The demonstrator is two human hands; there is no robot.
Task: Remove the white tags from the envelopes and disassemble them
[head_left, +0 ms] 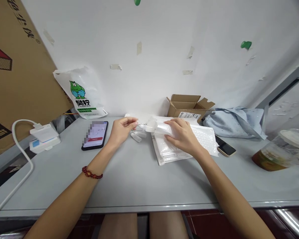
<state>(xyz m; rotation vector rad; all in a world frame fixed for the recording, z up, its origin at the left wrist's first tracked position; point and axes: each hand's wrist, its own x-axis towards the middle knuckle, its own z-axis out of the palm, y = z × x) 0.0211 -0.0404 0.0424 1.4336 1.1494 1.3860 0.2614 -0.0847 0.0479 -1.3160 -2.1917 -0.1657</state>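
Note:
My left hand (122, 128) pinches the thin tip of a small white plastic piece (142, 126) at the middle of the grey table (129, 179). My right hand (181, 134) curls around a clear plastic bottle-like piece (156, 126) and rests on a stack of white bubble mailers (174, 151). The two hands hold their pieces end to end. A few small white parts (137, 136) lie on the table just below the left hand. A red bead bracelet sits on my left wrist.
A black phone (95, 134) with a lit screen lies left of the hands; another phone (225, 147) lies right of the mailers. An open cardboard box (189, 107), blue cloth (235, 121), white printed bag (82, 93), white charger (43, 137) and lidded food container (280, 152) ring the table.

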